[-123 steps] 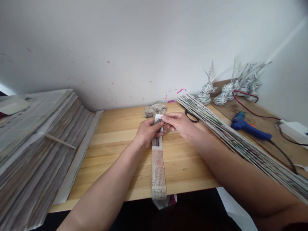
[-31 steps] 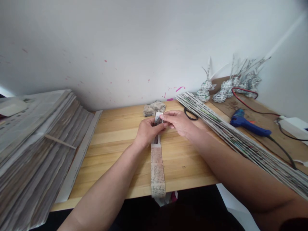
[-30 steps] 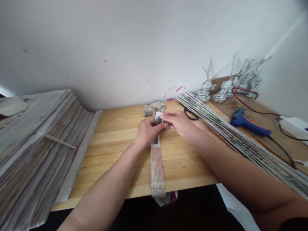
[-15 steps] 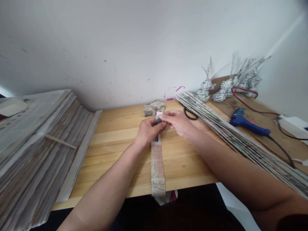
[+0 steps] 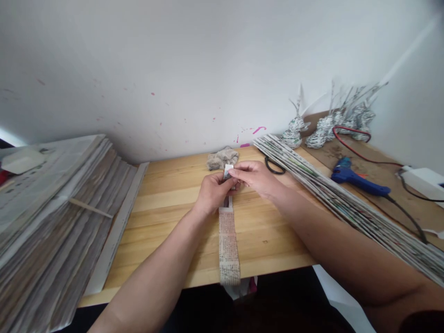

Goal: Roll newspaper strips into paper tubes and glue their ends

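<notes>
A long strip of newspaper [image 5: 229, 245] runs down the middle of the wooden table [image 5: 166, 194] and hangs over its front edge. My left hand [image 5: 212, 190] is closed, pinching the strip near its far end. Against it, my right hand [image 5: 255, 178] also pinches that end between thumb and fingers. The white tip of the strip sticks up past both thumbs. A crumpled grey-beige rag [image 5: 222, 158] lies just beyond my fingertips. Part of the strip is hidden beneath my left hand.
On the left a tall stack of newspapers [image 5: 69, 222] stands. Rolled paper sticks [image 5: 322, 192] lie along the right, over black-handled scissors [image 5: 275, 167]. Farther right are a blue glue gun [image 5: 360, 179], woven paper figures [image 5: 322, 132], a red cable [image 5: 360, 150] and a white power strip [image 5: 421, 180].
The view has shifted slightly. Both hands keep their pinch at the strip's far end with only small finger movement.
</notes>
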Demonstrator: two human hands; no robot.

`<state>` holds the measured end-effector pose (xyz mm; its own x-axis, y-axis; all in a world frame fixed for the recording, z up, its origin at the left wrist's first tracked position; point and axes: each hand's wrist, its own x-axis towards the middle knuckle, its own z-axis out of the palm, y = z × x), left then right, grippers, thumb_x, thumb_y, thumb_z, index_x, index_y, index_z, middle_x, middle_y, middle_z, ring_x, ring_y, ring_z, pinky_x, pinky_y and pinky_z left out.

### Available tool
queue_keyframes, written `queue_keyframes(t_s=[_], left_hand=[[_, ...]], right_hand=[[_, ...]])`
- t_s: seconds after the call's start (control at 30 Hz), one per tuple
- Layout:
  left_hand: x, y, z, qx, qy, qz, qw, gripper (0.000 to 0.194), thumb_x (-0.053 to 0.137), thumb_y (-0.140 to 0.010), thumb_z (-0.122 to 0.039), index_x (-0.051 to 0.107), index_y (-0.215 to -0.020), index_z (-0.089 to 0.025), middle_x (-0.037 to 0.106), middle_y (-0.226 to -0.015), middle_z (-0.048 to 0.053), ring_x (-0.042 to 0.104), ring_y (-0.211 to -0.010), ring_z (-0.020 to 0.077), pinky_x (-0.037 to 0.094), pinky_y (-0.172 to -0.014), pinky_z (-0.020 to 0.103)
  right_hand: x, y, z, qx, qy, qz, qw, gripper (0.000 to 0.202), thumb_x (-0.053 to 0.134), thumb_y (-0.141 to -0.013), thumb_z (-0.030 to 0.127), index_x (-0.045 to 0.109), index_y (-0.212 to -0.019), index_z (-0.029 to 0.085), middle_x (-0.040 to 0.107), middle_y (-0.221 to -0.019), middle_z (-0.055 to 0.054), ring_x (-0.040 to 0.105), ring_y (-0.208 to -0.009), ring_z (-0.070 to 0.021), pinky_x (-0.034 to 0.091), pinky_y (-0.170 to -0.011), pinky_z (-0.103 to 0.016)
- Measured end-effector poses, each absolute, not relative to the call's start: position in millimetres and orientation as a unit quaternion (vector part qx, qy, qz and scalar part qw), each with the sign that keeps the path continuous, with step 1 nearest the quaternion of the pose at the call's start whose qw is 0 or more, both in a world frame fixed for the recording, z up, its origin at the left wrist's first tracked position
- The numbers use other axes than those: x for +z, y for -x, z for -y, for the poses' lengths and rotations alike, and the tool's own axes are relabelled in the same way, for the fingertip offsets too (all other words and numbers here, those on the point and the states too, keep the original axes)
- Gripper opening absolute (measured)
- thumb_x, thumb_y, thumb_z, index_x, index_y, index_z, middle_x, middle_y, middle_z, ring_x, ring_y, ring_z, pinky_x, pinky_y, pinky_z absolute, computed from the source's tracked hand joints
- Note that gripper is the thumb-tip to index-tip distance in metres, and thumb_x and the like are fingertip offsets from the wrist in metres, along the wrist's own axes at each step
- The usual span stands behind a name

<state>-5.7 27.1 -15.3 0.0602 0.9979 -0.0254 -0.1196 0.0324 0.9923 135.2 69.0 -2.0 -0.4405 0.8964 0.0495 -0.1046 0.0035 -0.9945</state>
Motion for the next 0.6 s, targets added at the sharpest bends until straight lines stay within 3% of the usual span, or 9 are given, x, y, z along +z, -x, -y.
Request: queue_keyframes(t_s=[0.33, 0.6], left_hand=[[-23.5, -0.6, -26.5, 0.521, -0.447, -0.474, 0.551, 0.032, 0.080, -0.069, -0.037, 0.066, -0.084, -0.013, 0.068, -0.073, 0.003, 0.060, -0.066, 0.0123, 0.051, -0.061, 0.024], [-22.8, -1.9, -27.0, 0.527, -0.426, -0.463, 0.571, 0.032, 0.082, -0.066, -0.038, 0.067, -0.075, -0.010, 0.064, -0.070, 0.003, 0.057, -0.063, 0.0108, 0.050, -0.058, 0.024]], right_hand=[[-10.7, -133.3, -72.2, 0.629, 0.357, 0.552, 0.414, 0.030, 0.082, -0.065, 0.042, 0.071, -0.073, 0.015, 0.062, -0.058, 0.000, 0.056, -0.050, -0.0117, 0.047, -0.047, -0.026], [-11.6, -132.7, -72.9, 0.647, 0.368, 0.518, 0.423, 0.033, 0.085, -0.059, 0.041, 0.068, -0.068, 0.015, 0.061, -0.058, 0.001, 0.054, -0.050, -0.0102, 0.044, -0.044, -0.023]])
